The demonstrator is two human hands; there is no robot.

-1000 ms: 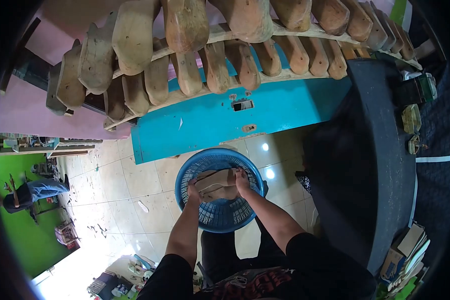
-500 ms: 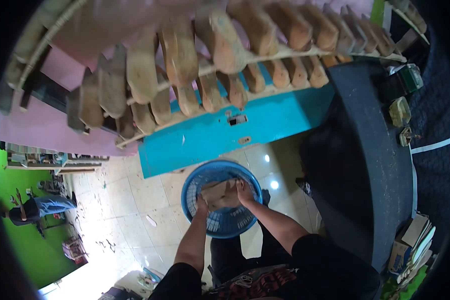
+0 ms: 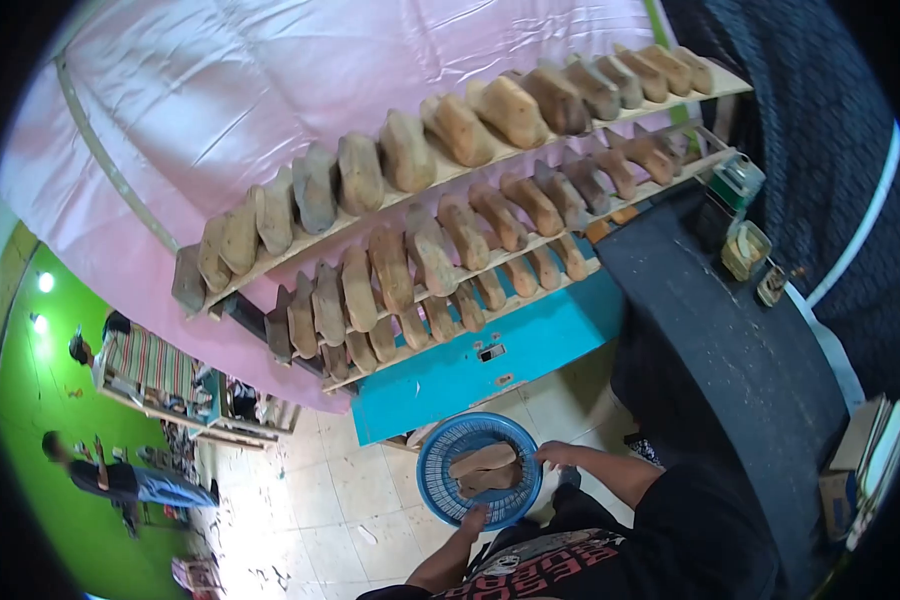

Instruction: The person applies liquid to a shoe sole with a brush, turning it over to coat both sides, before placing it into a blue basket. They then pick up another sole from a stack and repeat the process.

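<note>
A blue plastic basket is in front of my legs, low in the view. Inside it lie a pair of wooden shoe lasts, side by side, one lighter than the other. My left hand is closed on the near rim of the basket. On the right side of the rim, my right hand has its fingers closed over the edge. Neither hand touches the lasts.
Wooden racks with several rows of shoe lasts stand ahead, above a turquoise panel. A dark-covered table is at right, carrying a small green machine. Another person stands far left.
Both hands have let go of the lasts, which now lie in the basket, and have moved to its rim. The view has tilted up, showing more of the racks.
</note>
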